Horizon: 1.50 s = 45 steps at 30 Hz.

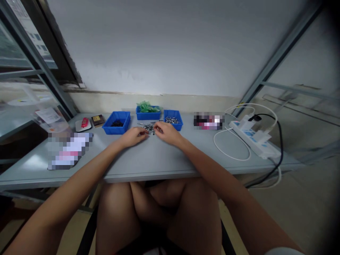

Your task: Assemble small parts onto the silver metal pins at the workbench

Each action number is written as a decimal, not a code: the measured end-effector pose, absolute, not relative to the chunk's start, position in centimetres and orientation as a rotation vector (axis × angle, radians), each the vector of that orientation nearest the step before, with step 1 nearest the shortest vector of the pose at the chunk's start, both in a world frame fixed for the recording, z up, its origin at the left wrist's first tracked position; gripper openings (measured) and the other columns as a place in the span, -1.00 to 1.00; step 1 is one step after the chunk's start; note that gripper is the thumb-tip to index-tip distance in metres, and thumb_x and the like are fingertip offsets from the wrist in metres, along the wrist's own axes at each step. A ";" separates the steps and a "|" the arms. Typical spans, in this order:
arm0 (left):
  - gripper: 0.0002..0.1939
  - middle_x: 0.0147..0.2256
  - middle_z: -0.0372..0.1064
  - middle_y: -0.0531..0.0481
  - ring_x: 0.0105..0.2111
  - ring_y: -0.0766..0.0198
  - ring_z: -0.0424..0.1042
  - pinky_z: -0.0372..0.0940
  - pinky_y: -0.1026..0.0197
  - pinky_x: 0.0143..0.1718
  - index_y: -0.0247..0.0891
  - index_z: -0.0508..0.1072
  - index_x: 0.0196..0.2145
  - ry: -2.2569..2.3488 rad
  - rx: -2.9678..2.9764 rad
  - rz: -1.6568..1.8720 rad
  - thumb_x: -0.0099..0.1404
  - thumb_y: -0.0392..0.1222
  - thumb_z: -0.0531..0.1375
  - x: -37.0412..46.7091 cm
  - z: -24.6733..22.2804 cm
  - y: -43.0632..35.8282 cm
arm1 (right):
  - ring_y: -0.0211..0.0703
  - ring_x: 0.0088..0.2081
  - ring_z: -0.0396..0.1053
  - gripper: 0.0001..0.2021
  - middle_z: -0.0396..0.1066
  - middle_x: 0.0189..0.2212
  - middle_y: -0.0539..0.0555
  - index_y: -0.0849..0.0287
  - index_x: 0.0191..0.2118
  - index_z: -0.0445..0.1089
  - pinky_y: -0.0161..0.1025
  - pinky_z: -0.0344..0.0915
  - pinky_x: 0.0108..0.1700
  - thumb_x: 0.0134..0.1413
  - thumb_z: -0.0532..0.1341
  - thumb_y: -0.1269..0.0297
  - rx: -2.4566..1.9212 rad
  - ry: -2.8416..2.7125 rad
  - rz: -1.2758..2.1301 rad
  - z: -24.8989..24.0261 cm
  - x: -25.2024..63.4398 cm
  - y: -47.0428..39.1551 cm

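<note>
A loose pile of long metal screws (149, 127) lies on the grey table, between my two hands. At the pile's left edge is my left hand (134, 136), its fingers curled and closed; what they hold, if anything, is too small to make out. My right hand (168, 132) reaches in from the right with thumb and fingers pinched over the screws, and its fingertips hide what is between them. Behind the hands stand three blue bins: one with dark small parts (106, 129), one with green packets (148, 116), one with silver screws (180, 124).
A power strip (255, 140) with plugs and looping white and black cables occupies the right side. To the left are a dark box (98, 120), a red item (84, 122) on a white pad, a blurred-out flat object (70, 152) and a clear container (50, 120). A wall rises behind.
</note>
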<state>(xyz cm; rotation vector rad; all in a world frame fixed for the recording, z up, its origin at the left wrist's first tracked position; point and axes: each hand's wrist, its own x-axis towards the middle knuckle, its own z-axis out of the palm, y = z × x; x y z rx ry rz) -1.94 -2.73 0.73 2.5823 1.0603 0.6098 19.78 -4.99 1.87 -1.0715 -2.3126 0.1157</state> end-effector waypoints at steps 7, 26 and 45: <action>-0.68 -0.32 0.50 -0.07 -0.35 0.22 0.42 0.27 0.23 -0.29 -0.29 0.51 -0.15 0.948 2.512 0.647 0.29 -0.05 0.10 -1.4 0.7 -3.2 | -0.24 -0.29 0.38 -0.88 0.40 -0.35 0.03 0.17 -0.25 0.28 -0.25 0.33 -0.20 0.10 0.13 0.27 -0.902 -2.122 0.706 1.1 19.1 -5.0; -0.76 -0.36 0.49 -0.04 -0.38 0.28 0.41 0.28 0.24 -0.31 -0.29 0.51 -0.29 0.952 2.475 0.764 0.26 -0.09 0.14 -1.8 0.9 -2.7 | -0.25 -0.34 0.36 -0.88 0.42 -0.40 0.01 0.18 -0.27 0.35 -0.29 0.26 -0.26 0.12 0.16 0.25 -0.939 -2.171 0.504 1.7 20.3 -4.2; -0.70 -0.30 0.51 -0.11 -0.37 0.27 0.44 0.34 0.22 -0.33 -0.26 0.56 -0.26 0.826 2.476 1.179 0.27 0.02 0.18 -1.5 1.0 -3.0 | -0.27 -0.39 0.32 -0.84 0.41 -0.44 0.01 0.19 -0.19 0.38 -0.31 0.16 -0.29 0.23 0.10 0.27 -1.018 -2.370 0.460 1.5 20.2 -4.4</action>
